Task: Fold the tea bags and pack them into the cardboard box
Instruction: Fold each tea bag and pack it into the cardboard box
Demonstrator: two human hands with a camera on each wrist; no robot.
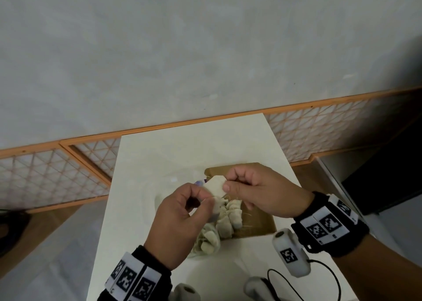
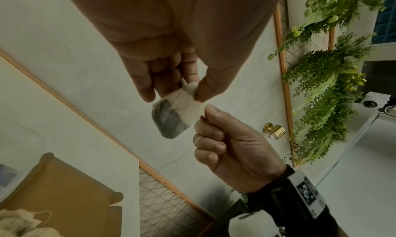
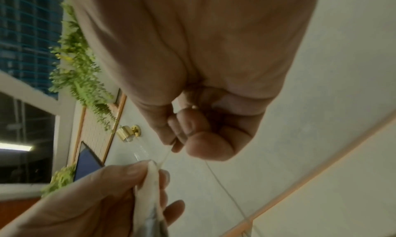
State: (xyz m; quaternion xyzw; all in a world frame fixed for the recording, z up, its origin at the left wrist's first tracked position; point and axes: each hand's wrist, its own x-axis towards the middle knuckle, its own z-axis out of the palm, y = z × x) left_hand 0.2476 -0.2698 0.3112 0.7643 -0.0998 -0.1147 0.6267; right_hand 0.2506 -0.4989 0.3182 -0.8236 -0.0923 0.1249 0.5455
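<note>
Above the white table [image 1: 182, 150] both hands hold one pale tea bag [image 1: 214, 185], whose dark tea shows through the paper [image 2: 171, 120]. My left hand [image 1: 205, 194] pinches its near corner between thumb and forefinger [image 2: 194, 92]. My right hand [image 1: 226, 183] pinches the thin string [image 3: 166, 156] right at the bag's far edge; the string loops round a finger [image 2: 197, 139]. Below the hands lies the open brown cardboard box [image 1: 258, 220], with several folded tea bags [image 1: 230, 216] at its left side. The hands hide part of the box.
A clear plastic bag of loose tea bags [image 1: 207, 241] lies left of the box at the near side. White wrist-camera units [image 1: 290, 252] and a black cable [image 1: 328, 275] hang over the table's near right. An orange lattice panel [image 1: 45, 177] runs behind the table.
</note>
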